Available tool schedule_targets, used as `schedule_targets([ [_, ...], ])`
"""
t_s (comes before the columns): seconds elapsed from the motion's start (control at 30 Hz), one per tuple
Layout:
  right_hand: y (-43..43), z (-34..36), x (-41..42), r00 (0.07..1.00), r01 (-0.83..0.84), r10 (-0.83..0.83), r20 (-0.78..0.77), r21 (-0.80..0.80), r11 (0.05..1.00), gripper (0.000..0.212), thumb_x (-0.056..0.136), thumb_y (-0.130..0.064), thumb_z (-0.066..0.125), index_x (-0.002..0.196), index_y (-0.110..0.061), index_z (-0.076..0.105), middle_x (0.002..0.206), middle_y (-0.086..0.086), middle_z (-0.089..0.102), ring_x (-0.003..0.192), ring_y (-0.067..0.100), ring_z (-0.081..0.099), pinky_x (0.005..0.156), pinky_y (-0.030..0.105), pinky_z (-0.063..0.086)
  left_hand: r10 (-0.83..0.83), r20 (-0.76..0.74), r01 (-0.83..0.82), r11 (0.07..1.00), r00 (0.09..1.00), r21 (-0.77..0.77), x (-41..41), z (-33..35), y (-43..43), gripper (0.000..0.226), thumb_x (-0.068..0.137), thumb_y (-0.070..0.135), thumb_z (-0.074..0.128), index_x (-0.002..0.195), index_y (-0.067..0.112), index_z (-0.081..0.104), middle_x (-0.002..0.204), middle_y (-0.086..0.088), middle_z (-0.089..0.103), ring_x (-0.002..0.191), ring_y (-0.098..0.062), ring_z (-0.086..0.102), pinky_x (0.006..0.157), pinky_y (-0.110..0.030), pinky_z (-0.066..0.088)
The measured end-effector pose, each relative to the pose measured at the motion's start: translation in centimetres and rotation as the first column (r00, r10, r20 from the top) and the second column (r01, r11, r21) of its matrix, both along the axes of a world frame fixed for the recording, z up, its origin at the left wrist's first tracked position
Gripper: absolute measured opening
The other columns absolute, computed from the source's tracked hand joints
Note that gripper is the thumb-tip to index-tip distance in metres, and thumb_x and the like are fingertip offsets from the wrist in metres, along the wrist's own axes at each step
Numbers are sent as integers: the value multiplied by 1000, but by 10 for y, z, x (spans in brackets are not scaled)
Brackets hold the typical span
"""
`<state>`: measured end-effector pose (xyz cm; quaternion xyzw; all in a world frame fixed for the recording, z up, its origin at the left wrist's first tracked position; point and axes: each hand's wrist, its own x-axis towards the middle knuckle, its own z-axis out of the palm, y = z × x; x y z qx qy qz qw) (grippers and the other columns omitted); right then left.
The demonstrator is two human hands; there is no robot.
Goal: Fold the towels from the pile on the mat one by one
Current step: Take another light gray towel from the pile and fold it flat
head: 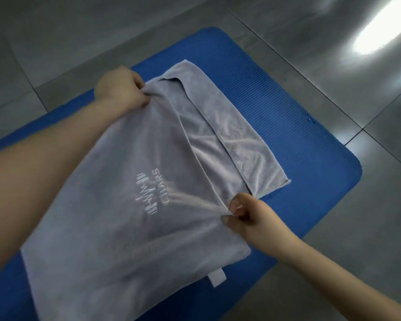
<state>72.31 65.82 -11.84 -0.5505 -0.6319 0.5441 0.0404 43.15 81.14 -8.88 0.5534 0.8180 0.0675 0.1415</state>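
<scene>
Grey soft cloth towel [116, 239] with white stitched logo [151, 193] lies across middle of blue ribbed foam mat [287, 126]; far strip lies flat toward mat's far edge. Left hand [120, 89] pinches upper layer's far corner, fingers curled on cloth. Right hand [248, 216] pinches same layer's edge toward mat's right edge, thumb and fingers closed on cloth. Small white tag [217, 277] at towel's near corner.

Much of the mat [287, 107] was covered by the towel [116, 239] — whose near corner was cut off at the bottom edge.
</scene>
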Motion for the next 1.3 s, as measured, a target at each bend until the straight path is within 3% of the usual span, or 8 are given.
schedule_targets([
  [0.1, 23, 34, 9, 990, 1, -11, -142, -68, 998, 12, 87, -22, 66, 86, -18, 55, 57, -5, 53, 52, 10, 48, 49, 26, 46, 0, 85, 6, 997, 996, -75, -13, 45, 17, 8, 80, 13, 65, 84, 5, 68, 35, 8, 54, 36, -1, 54, 49, -18, 46],
  [0.23, 67, 56, 27, 974, 162, -164, -156, -25, 986, 13, 78, -26, 74, 80, -16, 67, 72, 22, 64, 60, 18, 53, 59, 35, 47, 48, 105, -50, 999, 993, 19, -9, 76, 55, 22, 83, 5, 59, 63, 8, 51, 24, 2, 43, 21, 0, 40, 25, -15, 32],
  [0.33, 99, 39, 36, 948, 319, -315, -56, 107, 942, 15, 78, -25, 75, 70, -15, 67, 75, 17, 66, 67, 19, 57, 69, 38, 48, 84, 250, -128, 978, 965, 167, 6, 71, 90, 20, 75, 3, 61, 60, 10, 49, 38, 1, 53, 55, -11, 63, 54, -23, 54],
  [0.43, 129, 6, 43, 911, 359, -399, 107, 274, 892, 17, 83, -23, 68, 67, -18, 62, 73, 2, 64, 72, 20, 59, 67, 34, 47, 17, 233, -86, 954, 972, 287, 33, 41, 109, 10, 81, 5, 55, 80, 5, 64, 92, -22, 64, 102, -26, 61, 70, -28, 41],
  [0.63, 125, -39, 50, 823, 165, -335, 458, 372, 913, 13, 88, -29, 54, 84, -19, 62, 79, -3, 58, 85, 27, 57, 61, 30, 38, -18, 292, -16, 993, 956, 115, 41, -35, 57, 50, 85, 5, 55, 134, 13, 49, 140, -9, 47, 128, -23, 44, 104, -25, 32],
  [0.87, 80, -35, 72, 804, 56, -381, 456, 579, 813, 33, 92, -31, 53, 119, -12, 57, 103, 8, 64, 95, 33, 56, 79, 41, 42, 31, 149, -51, 990, 988, 133, 3, -50, -112, 21, 85, 15, 63, 105, 11, 67, 100, -14, 59, 85, -22, 55, 73, -24, 35],
  [1.1, 49, -44, 77, 797, 274, -471, 379, 468, 840, 45, 89, -42, 56, 124, -13, 51, 110, 7, 64, 103, 29, 57, 81, 40, 46, 272, 154, -275, 962, 950, -7, 2, -43, -265, 17, 83, 23, 66, 96, 12, 62, 92, -7, 57, 78, -19, 53, 67, -30, 39],
  [1.3, 47, -43, 58, 743, 341, -545, 388, 480, 808, 39, 89, -35, 50, 120, -11, 47, 98, 10, 66, 91, 32, 57, 73, 38, 44, 423, 273, -389, 905, 864, -171, 35, -58, -344, 36, 80, 35, 69, 104, 12, 56, 76, 0, 57, 69, -13, 54, 54, -24, 36],
])
